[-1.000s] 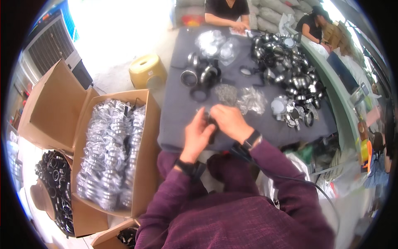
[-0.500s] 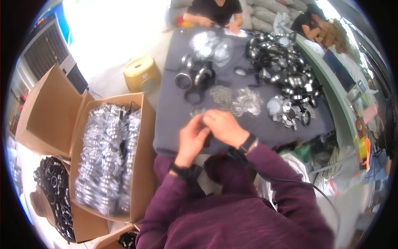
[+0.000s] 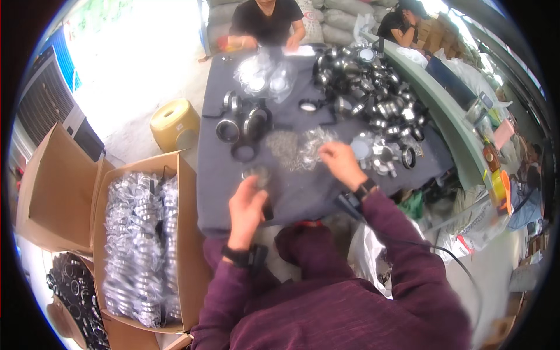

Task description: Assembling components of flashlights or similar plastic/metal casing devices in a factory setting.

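My left hand [image 3: 246, 209] is over the near left of the grey cloth-covered table [image 3: 227, 198], its thumb and fingers closed on a round, ring-like part [image 3: 256, 174] with a shiny rim. My right hand [image 3: 343, 163] reaches to a pile of small shiny pieces [image 3: 315, 150]. Its fingertips are pinched together at the pile's right side; whatever is between them is too small to make out. Beside this pile lies a heap of small dull grey parts [image 3: 283, 146]. Several black and silver rings [image 3: 228, 131] stand behind my left hand.
A large heap of black and silver rings [image 3: 373, 87] covers the table's far right, with flat round discs [image 3: 361, 149] nearer. Bagged discs [image 3: 265, 76] lie at the back. An open carton [image 3: 185, 245] of wrapped rings stands left, near a yellow stool [image 3: 174, 122]. Two people work beyond.
My hands, together over the table before, have come apart. The right has moved right to the shiny pile; the left keeps the round part. The whole view has shifted.
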`<state>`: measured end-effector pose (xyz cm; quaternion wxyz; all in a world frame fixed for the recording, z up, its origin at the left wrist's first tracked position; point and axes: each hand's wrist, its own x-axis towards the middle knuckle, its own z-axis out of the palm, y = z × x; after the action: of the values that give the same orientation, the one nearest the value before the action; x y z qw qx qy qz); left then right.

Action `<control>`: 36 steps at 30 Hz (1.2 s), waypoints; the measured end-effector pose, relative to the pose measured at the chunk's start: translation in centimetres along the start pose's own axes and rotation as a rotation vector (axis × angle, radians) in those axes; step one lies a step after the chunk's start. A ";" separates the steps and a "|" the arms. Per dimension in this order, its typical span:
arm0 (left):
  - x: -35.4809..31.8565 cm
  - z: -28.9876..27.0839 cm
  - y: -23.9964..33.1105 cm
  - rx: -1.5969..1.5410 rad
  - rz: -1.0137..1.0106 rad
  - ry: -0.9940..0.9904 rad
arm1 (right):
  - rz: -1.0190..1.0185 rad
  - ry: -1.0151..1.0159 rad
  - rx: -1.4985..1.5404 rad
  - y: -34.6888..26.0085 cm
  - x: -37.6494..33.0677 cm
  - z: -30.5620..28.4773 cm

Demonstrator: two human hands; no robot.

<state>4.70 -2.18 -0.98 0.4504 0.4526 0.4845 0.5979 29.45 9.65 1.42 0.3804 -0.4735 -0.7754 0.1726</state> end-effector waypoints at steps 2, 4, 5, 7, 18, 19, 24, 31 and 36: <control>0.1 0.0 0.1 -0.003 -0.007 0.010 | -0.007 -0.061 -0.035 0.3 0.3 -0.5; 0.1 -0.1 0.1 -0.004 -0.012 0.021 | -0.027 -0.206 -0.051 0.5 0.2 -0.3; 0.1 -0.1 -0.1 -0.007 -0.010 0.028 | -0.029 -0.207 -0.048 0.5 0.2 0.1; 0.3 -0.2 -0.3 -0.008 -0.006 0.038 | -0.081 -0.193 -0.166 0.5 0.2 1.0; 0.5 0.1 -0.8 0.055 -0.003 0.110 | -0.155 -0.174 -0.360 -3.0 4.4 4.1; 0.5 0.2 -0.8 0.055 -0.001 0.113 | -0.148 -0.208 -0.394 -2.8 4.8 4.6; 0.6 0.2 -1.0 0.074 0.010 0.095 | 0.073 -0.215 0.026 -3.4 4.7 5.1; 0.6 0.2 -0.6 0.085 0.027 0.106 | -0.080 -0.175 -0.104 -2.4 3.0 2.8; 0.5 0.4 -0.3 0.121 0.008 0.093 | -0.192 -0.147 -0.148 -2.0 0.9 3.9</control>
<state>5.03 -1.57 -1.18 0.3965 0.4527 0.5385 0.5897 25.03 9.76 0.49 0.3013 -0.4099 -0.8536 0.1121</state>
